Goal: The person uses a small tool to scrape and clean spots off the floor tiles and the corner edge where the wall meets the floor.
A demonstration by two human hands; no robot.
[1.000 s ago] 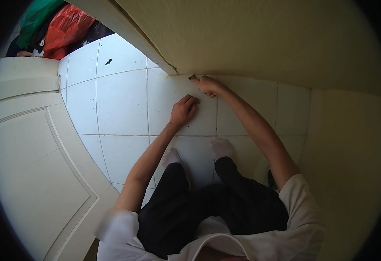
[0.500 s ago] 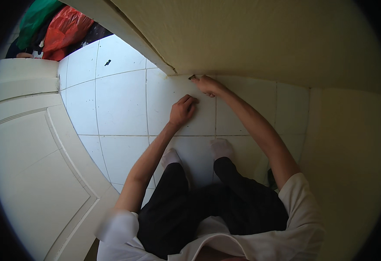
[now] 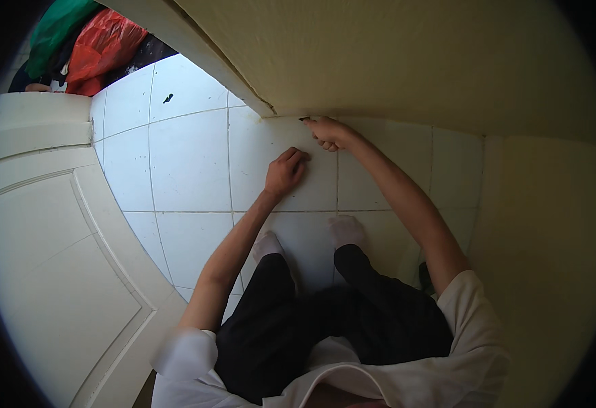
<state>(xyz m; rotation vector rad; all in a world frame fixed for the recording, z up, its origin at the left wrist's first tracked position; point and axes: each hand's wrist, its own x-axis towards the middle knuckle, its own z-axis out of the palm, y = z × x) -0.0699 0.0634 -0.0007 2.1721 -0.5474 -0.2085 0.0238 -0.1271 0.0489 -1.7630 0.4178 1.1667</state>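
My right hand (image 3: 328, 132) reaches to the foot of the wall (image 3: 407, 75), closed on a small dark thing (image 3: 305, 120). Only its thin tip shows past my fingers, close to where the wall meets the floor; its kind cannot be made out. Lower and to the left, my left hand (image 3: 286, 172) rests on the white tiled floor (image 3: 189, 163) with its fingers curled in. Nothing sticks out of it, though the palm is hidden.
A cream panelled door (image 3: 53, 251) stands on the left. Beyond the wall's edge lie a red plastic bag (image 3: 104, 47) and a green one (image 3: 57, 34). A small black scrap (image 3: 168, 98) lies on the tiles. My feet in light socks (image 3: 347, 232) stand below my hands.
My right hand has shifted slightly to the right along the foot of the wall, and its fingers have turned a little. My left hand has hardly moved.
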